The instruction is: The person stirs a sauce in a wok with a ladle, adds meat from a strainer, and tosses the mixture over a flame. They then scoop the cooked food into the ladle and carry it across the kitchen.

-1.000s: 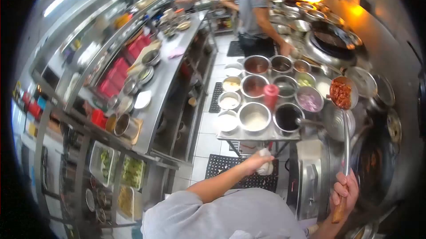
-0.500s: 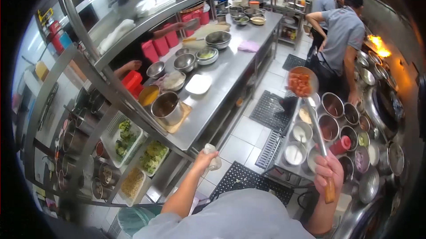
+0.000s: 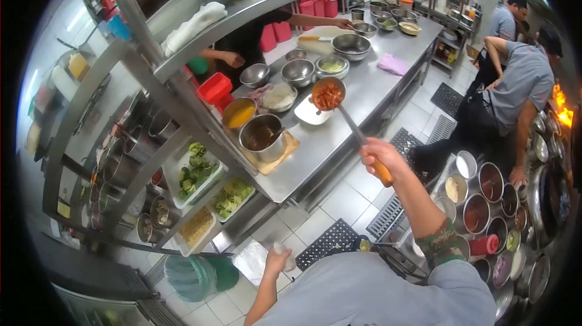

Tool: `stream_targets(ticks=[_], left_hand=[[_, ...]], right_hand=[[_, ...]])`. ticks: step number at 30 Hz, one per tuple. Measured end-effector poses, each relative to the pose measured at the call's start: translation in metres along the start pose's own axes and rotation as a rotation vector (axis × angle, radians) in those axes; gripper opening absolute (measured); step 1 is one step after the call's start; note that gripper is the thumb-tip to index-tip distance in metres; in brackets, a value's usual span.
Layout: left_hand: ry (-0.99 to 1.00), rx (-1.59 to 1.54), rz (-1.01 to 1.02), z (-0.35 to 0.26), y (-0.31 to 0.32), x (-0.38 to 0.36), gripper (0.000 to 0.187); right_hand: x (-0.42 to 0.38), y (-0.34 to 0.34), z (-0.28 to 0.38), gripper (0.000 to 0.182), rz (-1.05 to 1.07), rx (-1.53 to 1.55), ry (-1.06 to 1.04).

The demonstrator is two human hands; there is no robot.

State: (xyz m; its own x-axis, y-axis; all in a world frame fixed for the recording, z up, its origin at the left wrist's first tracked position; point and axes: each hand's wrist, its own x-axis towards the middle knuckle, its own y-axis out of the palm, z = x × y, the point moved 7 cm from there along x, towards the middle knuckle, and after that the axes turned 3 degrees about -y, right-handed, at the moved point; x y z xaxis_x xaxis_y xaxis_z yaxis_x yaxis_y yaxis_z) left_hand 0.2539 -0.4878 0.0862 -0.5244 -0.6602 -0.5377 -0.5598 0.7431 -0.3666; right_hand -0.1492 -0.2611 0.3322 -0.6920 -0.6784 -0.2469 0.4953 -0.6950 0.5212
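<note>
My right hand (image 3: 383, 161) grips the wooden handle of a ladle (image 3: 353, 125). In its bowl lie chunks of food in red sauce (image 3: 328, 96). The bowl is over the far edge of a white square plate (image 3: 314, 114) on the steel counter, overlapping it in this view. Low in the picture, my left hand (image 3: 277, 263) is closed round a crumpled whitish cloth (image 3: 285, 256), away from the counter. Near the plate stand a pot of dark sauce (image 3: 262, 136) on a wooden board and a bowl of white shreds (image 3: 279, 97).
Across the counter (image 3: 357, 93) a person's hand (image 3: 233, 59) shows beneath the shelf. At right, co-workers (image 3: 521, 77) stand by the stove, where flames (image 3: 562, 108) rise. Pots of sauces (image 3: 476, 213) crowd the right side. Trays of vegetables (image 3: 195, 174) sit below left.
My right hand has swung the loaded ladle left from beside the sauce pots to above the plate. My view has turned right. My left hand still holds the cloth, now lower.
</note>
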Motion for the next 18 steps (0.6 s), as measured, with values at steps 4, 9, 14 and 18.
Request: stream_targets(ticks=[4,9,14,18], left_hand=[[-0.164,0.040,-0.110,0.101,-0.028,-0.012,0.055],[-0.462,0.195,-0.305,0.217,-0.048,-0.065,0.049],[-0.551,0.528,-0.077,0.293,-0.033,-0.095,0.043],[-0.464,0.485,-0.186,0.283,-0.031,-0.100,0.044]], right_hand=[[0.046,-0.009,-0.015,0.047,0.007,-0.262,0.057],[0.057,-0.012,-0.014,0.043,-0.038,-0.587,0.008],[0.065,-0.019,-0.016,0.061,-0.033,-0.708,-0.007],[0.077,-0.040,-0.032,0.064,-0.037,-0.723,-0.068]])
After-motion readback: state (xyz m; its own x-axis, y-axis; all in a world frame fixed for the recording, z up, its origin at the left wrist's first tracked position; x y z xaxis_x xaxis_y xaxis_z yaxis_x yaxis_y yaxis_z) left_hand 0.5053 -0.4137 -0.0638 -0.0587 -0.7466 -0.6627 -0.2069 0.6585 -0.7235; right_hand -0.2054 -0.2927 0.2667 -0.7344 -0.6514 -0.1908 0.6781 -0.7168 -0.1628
